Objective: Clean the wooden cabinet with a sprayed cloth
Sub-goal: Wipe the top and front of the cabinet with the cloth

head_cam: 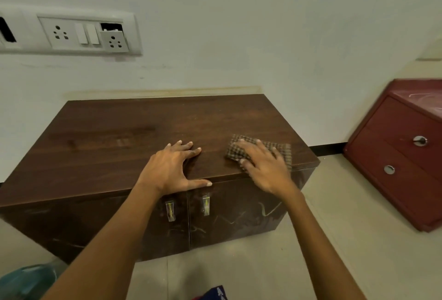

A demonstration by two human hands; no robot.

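The right hand (264, 164) lay flat, fingers spread, pressing the checked cloth (282, 152) onto the wooden cabinet (119, 137) top beneath it. The left hand (174, 168), open, braced alongside. Cloth judged soft, light; best pressed flat.

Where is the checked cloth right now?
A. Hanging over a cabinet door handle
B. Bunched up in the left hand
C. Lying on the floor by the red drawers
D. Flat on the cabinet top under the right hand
D: the checked cloth lies flat on the wooden cabinet top, near its right end, with the right hand pressing on it.
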